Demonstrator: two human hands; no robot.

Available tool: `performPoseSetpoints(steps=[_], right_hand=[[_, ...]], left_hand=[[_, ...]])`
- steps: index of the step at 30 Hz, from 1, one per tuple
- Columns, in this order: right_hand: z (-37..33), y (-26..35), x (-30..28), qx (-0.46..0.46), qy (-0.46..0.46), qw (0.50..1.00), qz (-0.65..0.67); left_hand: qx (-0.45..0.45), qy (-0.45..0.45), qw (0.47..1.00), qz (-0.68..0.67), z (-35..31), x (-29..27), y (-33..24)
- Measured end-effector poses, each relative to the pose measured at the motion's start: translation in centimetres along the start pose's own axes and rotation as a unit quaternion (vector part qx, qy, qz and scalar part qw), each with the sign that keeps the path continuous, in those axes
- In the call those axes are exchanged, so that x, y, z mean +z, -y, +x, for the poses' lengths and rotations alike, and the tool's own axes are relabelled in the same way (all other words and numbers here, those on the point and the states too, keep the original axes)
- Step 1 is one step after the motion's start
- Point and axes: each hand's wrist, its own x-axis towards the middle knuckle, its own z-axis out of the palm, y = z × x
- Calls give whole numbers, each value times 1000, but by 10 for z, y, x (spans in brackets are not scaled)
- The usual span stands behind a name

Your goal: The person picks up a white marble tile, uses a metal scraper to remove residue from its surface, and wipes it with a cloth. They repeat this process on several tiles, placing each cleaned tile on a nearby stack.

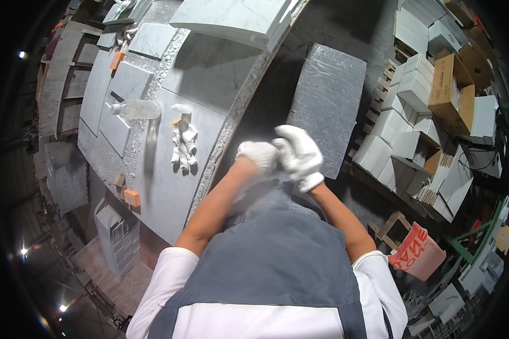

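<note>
Both of my hands wear white knit gloves and meet in front of my dark grey apron (266, 248). My left hand (258, 156) is curled into a fist, slightly blurred, against the palm side of my right hand; whatever its fingers hold is hidden. My right hand (301, 158) is bent toward the left one, its fingers curved but apart, with nothing visible in it. To the left, a pair of crumpled white gloves (184, 146) lies on a marble slab (209, 121). Beside them a clear plastic bottle (137, 109) lies on its side.
The worktable carries more marble tiles (152, 40), a thick curved marble piece (232, 16) and an orange block (132, 198). A dark scuffed board (329, 101) sits ahead on the right. Stacked white boxes (379, 135) and an open carton (449, 90) stand on a pallet farther right.
</note>
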Motion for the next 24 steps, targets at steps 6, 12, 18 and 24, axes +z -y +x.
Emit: performPoseSetpoints(steps=[6,12,18,24], right_hand=[[33,98,56,-152,242,938,-195],[37,110,63,-77,351,915,-186],[45,116,94,-91,435,877,-184],[45,140,127,-109,486,822,-276]], left_hand=[[98,-485,867,-57,6,4,-13],[110,-309,940,-91,-24,1,6],[161,-285,943,-60,-73,6,32],[85,-408,909,-7,-35,3,61]])
